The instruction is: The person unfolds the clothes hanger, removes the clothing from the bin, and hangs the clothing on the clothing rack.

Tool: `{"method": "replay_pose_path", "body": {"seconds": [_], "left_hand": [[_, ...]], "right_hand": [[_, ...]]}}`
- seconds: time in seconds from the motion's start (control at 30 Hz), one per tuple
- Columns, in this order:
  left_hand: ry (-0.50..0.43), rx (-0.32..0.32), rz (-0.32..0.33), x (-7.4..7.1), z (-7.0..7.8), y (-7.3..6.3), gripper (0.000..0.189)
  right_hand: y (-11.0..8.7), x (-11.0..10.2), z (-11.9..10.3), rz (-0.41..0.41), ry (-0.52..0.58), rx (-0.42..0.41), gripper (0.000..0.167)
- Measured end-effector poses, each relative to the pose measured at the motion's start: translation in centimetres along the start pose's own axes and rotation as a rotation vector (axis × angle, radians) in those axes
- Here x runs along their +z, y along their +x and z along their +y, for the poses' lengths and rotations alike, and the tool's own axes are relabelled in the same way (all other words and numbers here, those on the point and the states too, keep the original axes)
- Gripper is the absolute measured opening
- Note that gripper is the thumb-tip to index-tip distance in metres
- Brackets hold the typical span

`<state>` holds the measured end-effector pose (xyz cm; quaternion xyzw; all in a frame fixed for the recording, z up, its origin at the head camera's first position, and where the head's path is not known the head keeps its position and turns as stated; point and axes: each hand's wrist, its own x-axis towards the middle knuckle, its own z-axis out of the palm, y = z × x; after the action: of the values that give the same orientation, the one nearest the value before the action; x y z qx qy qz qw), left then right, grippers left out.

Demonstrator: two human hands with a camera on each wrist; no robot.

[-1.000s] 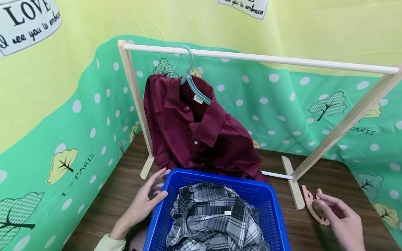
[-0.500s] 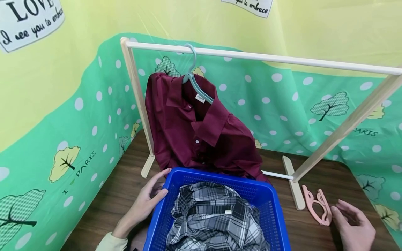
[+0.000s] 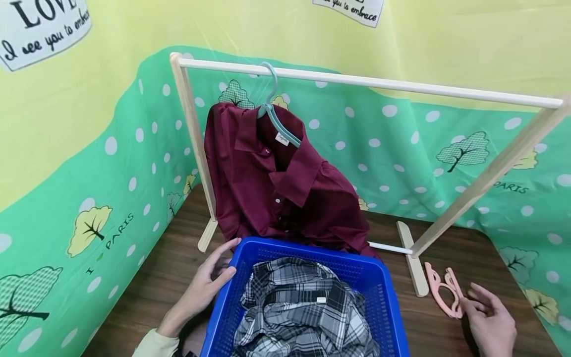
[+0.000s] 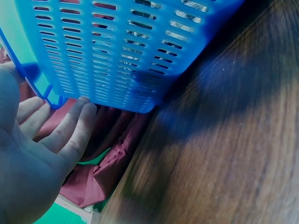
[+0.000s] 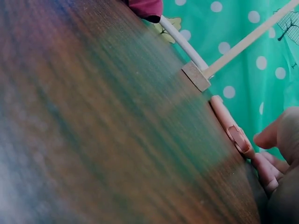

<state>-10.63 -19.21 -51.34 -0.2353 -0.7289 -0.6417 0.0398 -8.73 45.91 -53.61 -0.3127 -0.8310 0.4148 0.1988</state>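
My left hand [image 3: 203, 283] rests against the left corner of a blue plastic basket [image 3: 393, 302], thumb and index fingertip at its rim. In the left wrist view its fingers [image 4: 77, 135] reach fairly straight along the slotted wall. A black, grey and white plaid shirt [image 3: 308, 297] lies bunched in the basket. My right hand [image 3: 490, 322] is beside a folded pink hanger [image 3: 447, 306] lying on the table, fingertips at its right end. In the right wrist view the thumb [image 5: 267, 139] stands apart from the hanger, and the fingers are loosely bent.
Behind the basket, a burgundy shirt [image 3: 250, 168] hangs by a green hanger [image 3: 271, 89] from the white rod [image 3: 379, 82] of a wooden rack. The rack's right foot [image 3: 412, 263] stands just left of the pink hanger. A patterned cloth [image 3: 383, 144] surrounds the brown table [image 3: 134, 317].
My right hand has let go of the pink hanger, drawn back to the right, then come back to its right end. The left hand stays at the basket corner.
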Motion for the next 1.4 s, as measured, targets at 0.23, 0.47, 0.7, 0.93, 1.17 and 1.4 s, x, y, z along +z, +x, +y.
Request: {"method": "replay_pose_path", "body": {"seconds": [0.23, 0.47, 0.7, 0.93, 1.17, 1.4], "left_hand": [[-0.002, -0.011, -0.001, 0.0, -0.1, -0.1, 0.062], [0.009, -0.018, 0.008, -0.1, -0.1, -0.1, 0.062], [0.021, -0.018, 0.005, -0.1, 0.0, -0.1, 0.062], [0.008, -0.026, -0.003, -0.1, 0.1, -0.1, 0.061], [-0.001, -0.025, -0.002, -0.1, 0.0, -0.1, 0.061], [0.004, -0.022, 0.0, -0.1, 0.0, -0.1, 0.061]], "right_hand": [[0.0, -0.3, 0.1, -0.016, -0.192, -0.049, 0.052], [-0.2, -0.5, -0.5, -0.026, -0.289, -0.04, 0.047], [-0.3, -0.4, -0.7, -0.031, -0.301, -0.007, 0.048], [-0.4, -0.5, -1.0, -0.045, -0.283, 0.026, 0.053], [-0.6, -1.3, -1.6, -0.084, -0.283, 0.182, 0.06], [-0.7, -1.0, -1.4, -0.031, -0.243, 0.229, 0.051]]}}
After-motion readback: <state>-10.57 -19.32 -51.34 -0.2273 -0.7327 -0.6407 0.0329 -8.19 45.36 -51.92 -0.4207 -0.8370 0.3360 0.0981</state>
